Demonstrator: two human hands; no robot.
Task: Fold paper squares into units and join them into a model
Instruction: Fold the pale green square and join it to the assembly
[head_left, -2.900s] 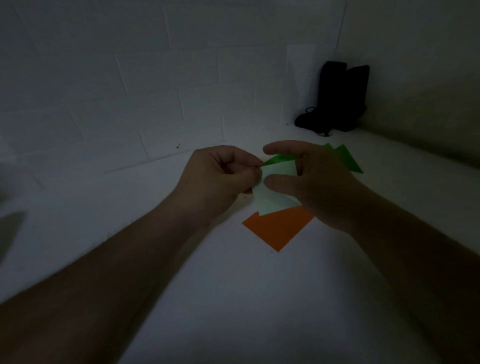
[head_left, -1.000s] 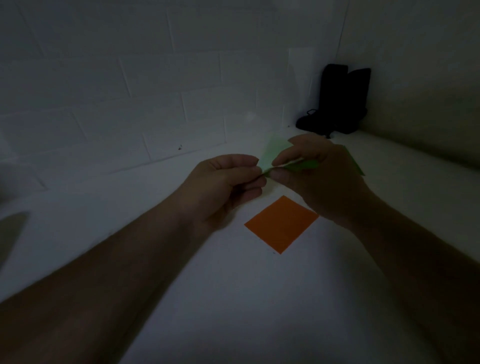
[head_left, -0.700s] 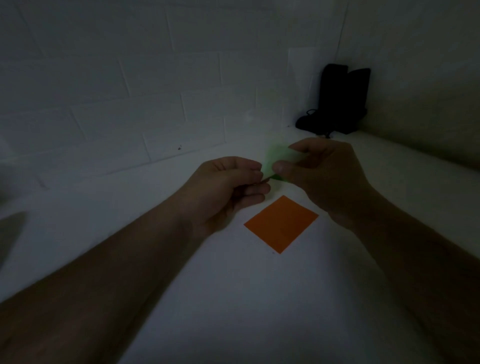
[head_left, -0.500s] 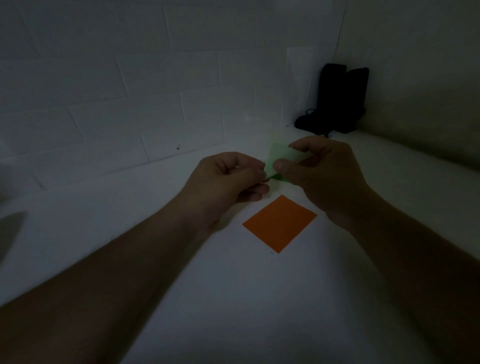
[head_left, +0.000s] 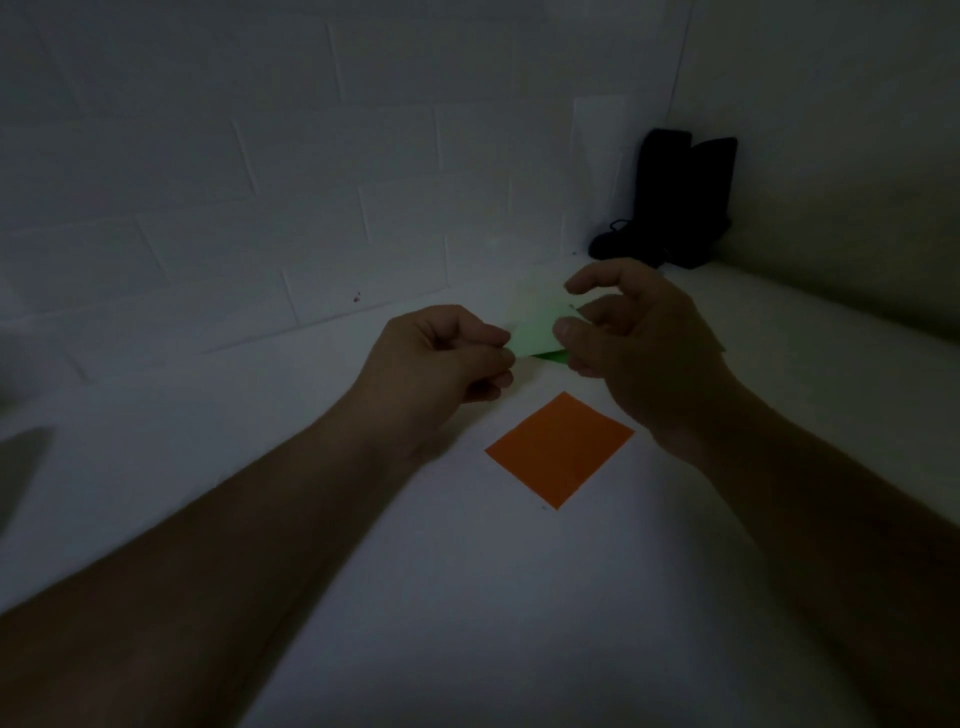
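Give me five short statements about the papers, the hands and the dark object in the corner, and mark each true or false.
1. Both hands hold the green paper above the surface. True: the left hand pinches its left corner, and the right hand has its thumb on the right edge.
2. The orange paper square is in the left hand's grip. False: it lies flat on the white surface, untouched.
3. The orange paper square lies nearer the camera than the hands. True.
4. The dark object stands at the far left. False: it stands in the far right corner.
5. The orange paper square is folded into a triangle. False: it is a flat four-sided sheet.
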